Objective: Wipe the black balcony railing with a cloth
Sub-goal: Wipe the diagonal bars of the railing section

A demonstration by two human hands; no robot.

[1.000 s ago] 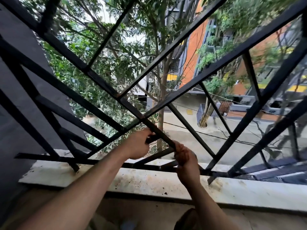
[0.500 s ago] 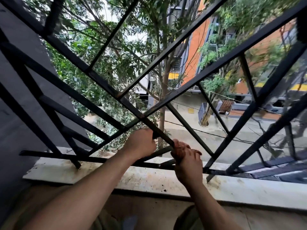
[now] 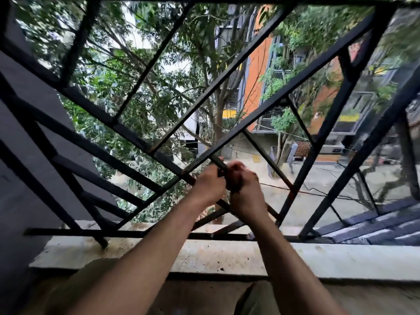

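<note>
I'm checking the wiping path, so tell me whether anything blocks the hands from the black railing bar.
Nothing visible does. The left hand and right hand are both already closed around the same thin diagonal black metal railing bar. The cloth itself cannot be made out.

- We are on a home balcony, upstairs, looking out through a black railing of crossing diagonal bars.
- The railing stands on a stained, pale concrete ledge at the balcony's edge.
- Beyond it we see leafy trees close by and a street well below.
- Across the street stands an orange and grey apartment building with its own balconies.
</note>
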